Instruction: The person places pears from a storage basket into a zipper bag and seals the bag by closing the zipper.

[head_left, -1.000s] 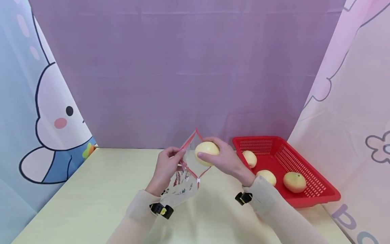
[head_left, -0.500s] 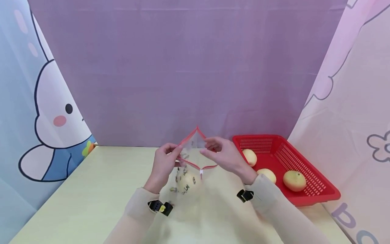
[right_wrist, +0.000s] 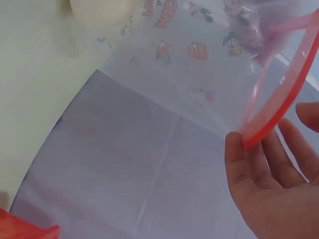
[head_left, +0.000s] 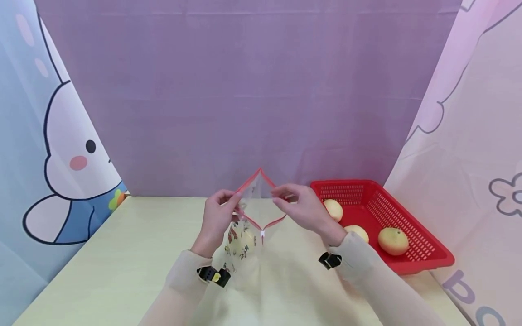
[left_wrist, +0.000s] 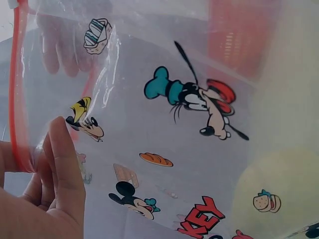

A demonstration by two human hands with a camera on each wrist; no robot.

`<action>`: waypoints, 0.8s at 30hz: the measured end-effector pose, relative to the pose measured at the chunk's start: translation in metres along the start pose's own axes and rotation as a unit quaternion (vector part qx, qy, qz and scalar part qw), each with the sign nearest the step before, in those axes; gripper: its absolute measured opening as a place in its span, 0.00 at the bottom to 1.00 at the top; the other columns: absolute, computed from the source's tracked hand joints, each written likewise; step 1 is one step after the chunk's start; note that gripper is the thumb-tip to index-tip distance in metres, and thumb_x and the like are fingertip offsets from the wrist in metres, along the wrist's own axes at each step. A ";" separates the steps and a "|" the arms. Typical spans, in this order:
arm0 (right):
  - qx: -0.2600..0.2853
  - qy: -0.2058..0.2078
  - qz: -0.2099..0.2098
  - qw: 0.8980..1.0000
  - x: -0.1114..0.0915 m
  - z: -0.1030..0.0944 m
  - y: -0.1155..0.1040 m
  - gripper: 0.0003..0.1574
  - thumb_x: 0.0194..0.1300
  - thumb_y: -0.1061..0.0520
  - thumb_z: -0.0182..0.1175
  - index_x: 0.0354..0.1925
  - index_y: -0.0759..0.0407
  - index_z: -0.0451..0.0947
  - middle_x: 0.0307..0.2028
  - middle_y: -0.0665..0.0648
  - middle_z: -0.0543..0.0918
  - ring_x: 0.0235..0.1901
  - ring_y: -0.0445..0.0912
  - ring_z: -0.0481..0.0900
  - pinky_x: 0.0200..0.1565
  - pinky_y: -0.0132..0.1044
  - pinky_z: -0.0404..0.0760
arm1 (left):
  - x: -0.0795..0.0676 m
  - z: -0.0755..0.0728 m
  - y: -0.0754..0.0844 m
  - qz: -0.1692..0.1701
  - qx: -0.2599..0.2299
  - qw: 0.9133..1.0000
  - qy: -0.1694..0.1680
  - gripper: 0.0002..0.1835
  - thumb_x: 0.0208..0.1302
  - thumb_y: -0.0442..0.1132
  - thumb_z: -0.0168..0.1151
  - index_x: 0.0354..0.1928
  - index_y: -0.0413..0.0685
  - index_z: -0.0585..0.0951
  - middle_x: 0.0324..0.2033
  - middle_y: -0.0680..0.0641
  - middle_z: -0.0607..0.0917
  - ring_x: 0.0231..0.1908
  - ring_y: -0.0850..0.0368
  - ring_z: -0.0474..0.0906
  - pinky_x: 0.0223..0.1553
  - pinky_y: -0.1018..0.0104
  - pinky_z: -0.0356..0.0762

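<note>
A clear zip bag (head_left: 236,246) with cartoon prints and a red zip rim hangs with its mouth spread into a diamond. My left hand (head_left: 215,219) pinches the left side of the rim. On the opposite side my right hand (head_left: 303,210) touches the rim with its fingertips. In the right wrist view its thumb stands apart from the red zip strip (right_wrist: 276,117). Low inside the bag lies a pale yellow round fruit (left_wrist: 279,186), seen through the film in the left wrist view. A white slider (head_left: 262,233) sits at the near corner of the rim.
A red plastic basket (head_left: 432,260) stands at the right of the pale table (head_left: 134,253). It holds pale fruits, one of them a yellow-green fruit (head_left: 393,241). A purple cloth (head_left: 253,90) hangs behind, and printed curtains flank both sides.
The fruit has left my right hand and dropped into the bag. That hand's fingers have come to the rim's right side. My left hand has kept its grip on the bag.
</note>
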State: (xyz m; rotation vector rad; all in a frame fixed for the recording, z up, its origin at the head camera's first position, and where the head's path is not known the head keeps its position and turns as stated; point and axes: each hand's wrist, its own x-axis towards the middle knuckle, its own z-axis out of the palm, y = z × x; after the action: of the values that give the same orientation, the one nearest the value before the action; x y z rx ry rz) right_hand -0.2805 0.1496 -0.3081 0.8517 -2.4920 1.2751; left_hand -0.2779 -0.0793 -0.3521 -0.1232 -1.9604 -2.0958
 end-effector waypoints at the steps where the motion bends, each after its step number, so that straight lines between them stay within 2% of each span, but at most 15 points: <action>1: -0.005 0.001 -0.004 1.000 0.000 -0.001 0.000 0.15 0.68 0.59 0.67 0.53 0.59 0.84 0.46 0.54 0.87 0.44 0.49 0.83 0.48 0.45 0.84 | 0.000 0.000 0.000 0.000 0.001 1.000 0.000 0.12 0.73 0.41 0.63 0.45 0.36 0.80 0.30 0.41 0.79 0.23 0.58 0.80 0.27 0.65 0.85; 7: -0.050 -0.007 -0.037 0.998 -0.001 -0.008 -0.001 0.12 0.67 0.60 0.67 0.49 0.58 0.86 0.44 0.52 0.86 0.42 0.47 0.83 0.45 0.41 0.85 | -0.001 0.000 -0.001 0.001 0.004 1.000 -0.001 0.12 0.74 0.41 0.63 0.45 0.36 0.81 0.30 0.41 0.79 0.23 0.58 0.80 0.26 0.66 0.84; 12: -0.074 -0.010 -0.059 0.996 -0.001 -0.020 -0.002 0.11 0.65 0.62 0.68 0.47 0.58 0.87 0.42 0.51 0.86 0.39 0.46 0.83 0.44 0.40 0.86 | -0.001 0.002 -0.002 0.002 0.008 1.000 -0.003 0.11 0.74 0.40 0.63 0.45 0.38 0.81 0.30 0.42 0.79 0.23 0.57 0.80 0.29 0.60 0.86; 16: -0.086 -0.012 -0.052 0.995 -0.002 -0.030 0.000 0.13 0.64 0.63 0.69 0.48 0.58 0.86 0.42 0.52 0.85 0.39 0.46 0.83 0.43 0.40 0.87 | -0.001 0.003 -0.003 -0.002 0.006 1.000 -0.004 0.10 0.74 0.40 0.63 0.45 0.39 0.81 0.30 0.42 0.79 0.23 0.56 0.80 0.30 0.56 0.87; 21: -0.126 -0.022 -0.037 0.991 -0.005 -0.041 0.005 0.14 0.65 0.60 0.69 0.50 0.57 0.85 0.45 0.53 0.85 0.42 0.47 0.83 0.46 0.43 0.87 | -0.002 0.005 -0.004 -0.004 0.001 1.000 -0.011 0.09 0.74 0.40 0.62 0.45 0.39 0.81 0.30 0.42 0.79 0.24 0.55 0.80 0.29 0.60 0.86; 24: -0.163 -0.025 -0.021 0.986 -0.008 -0.047 0.009 0.18 0.64 0.57 0.69 0.53 0.55 0.83 0.48 0.53 0.84 0.47 0.49 0.81 0.49 0.48 0.86 | -0.002 0.006 -0.006 -0.004 0.003 1.000 -0.013 0.09 0.74 0.40 0.62 0.46 0.39 0.81 0.30 0.42 0.79 0.24 0.55 0.80 0.28 0.61 0.86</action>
State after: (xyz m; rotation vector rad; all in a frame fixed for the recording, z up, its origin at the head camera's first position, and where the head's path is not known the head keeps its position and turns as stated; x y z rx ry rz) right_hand -0.2826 0.1948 -0.2893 0.8575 -2.6049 0.8084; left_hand -0.2783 -0.0725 -0.3577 -0.1426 -1.9841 -2.1041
